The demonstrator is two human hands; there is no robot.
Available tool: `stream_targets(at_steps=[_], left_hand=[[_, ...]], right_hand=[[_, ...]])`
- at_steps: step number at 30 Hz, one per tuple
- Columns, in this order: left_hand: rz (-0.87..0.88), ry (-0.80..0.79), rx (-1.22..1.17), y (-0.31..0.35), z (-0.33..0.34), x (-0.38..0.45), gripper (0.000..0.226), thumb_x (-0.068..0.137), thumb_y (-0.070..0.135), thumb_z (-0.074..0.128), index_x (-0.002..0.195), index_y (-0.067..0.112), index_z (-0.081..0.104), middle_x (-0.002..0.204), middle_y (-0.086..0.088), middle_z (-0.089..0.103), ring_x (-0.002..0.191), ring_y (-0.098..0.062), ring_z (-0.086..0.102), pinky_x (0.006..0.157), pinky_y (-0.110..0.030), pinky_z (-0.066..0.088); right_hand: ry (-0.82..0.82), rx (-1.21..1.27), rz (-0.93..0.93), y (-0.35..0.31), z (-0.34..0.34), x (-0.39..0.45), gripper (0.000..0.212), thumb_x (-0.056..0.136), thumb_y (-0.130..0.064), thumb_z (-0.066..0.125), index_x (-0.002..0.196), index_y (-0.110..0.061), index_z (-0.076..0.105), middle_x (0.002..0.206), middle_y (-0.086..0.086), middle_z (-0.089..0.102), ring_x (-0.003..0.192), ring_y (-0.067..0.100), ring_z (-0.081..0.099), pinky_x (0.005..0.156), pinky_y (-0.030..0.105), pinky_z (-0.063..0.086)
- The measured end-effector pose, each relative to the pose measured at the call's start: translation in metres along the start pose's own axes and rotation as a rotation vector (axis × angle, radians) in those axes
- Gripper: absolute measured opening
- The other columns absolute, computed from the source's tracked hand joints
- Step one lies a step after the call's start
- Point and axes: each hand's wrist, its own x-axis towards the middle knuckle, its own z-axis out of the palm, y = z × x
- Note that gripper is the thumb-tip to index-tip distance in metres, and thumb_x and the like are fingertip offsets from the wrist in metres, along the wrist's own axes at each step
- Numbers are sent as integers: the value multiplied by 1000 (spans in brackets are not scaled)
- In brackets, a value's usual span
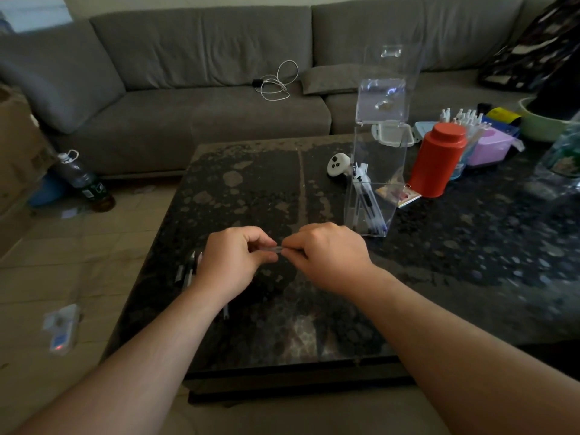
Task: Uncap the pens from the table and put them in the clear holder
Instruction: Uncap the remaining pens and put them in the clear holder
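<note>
My left hand (233,259) and right hand (326,255) each pinch one end of a clear pen (276,248), held level just above the table (251,189); I judge I'm pulling its cap off. At about one o'clock stands the clear holder (375,196), several pens already inside. At nine o'clock, beside my left wrist, more capped pens (188,271) wait, so the job looks partly done.
</note>
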Motion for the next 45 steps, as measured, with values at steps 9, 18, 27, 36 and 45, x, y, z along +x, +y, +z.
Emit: stream_targets(at_steps=[9, 18, 27, 36, 45], left_hand=[[20, -27, 9, 10, 8, -5, 29, 82, 23, 90, 82, 46, 71, 82, 22, 72, 82, 5, 66, 80, -22, 54], [4, 51, -369, 24, 21, 0, 33, 95, 18, 76, 114, 42, 63, 98, 12, 73, 90, 4, 67, 84, -19, 53], [114, -214, -28, 29, 29, -11, 17, 98, 28, 72, 111, 40, 75, 104, 24, 65, 96, 7, 59, 84, -14, 47], [217, -195, 48, 31, 37, -8, 18, 98, 30, 70, 113, 38, 77, 113, 23, 63, 107, 4, 57, 86, -6, 37], [64, -70, 308, 0, -2, 12, 39, 99, 7, 61, 109, 42, 76, 123, 13, 68, 120, -14, 58, 103, -35, 48]], right_hand=[[-191, 96, 40, 3, -2, 0, 27, 103, -51, 46, 112, -39, 69, 88, -9, 66, 88, 18, 60, 71, 44, 56], [430, 279, 195, 33, -61, 23, 9, 103, -29, 59, 99, -23, 65, 89, -9, 60, 80, 12, 54, 72, 36, 46], [570, 120, 482, 92, -85, 7, 10, 103, -26, 59, 100, -19, 65, 92, -5, 64, 83, 14, 54, 76, 31, 46], [116, -61, 598, 101, -60, 0, 34, 103, -55, 42, 108, -34, 69, 92, -5, 65, 94, 24, 48, 69, 39, 40], [373, -83, 454, 60, -54, 3, 50, 90, -24, 62, 140, -26, 56, 123, 6, 56, 107, 28, 51, 87, 44, 48]])
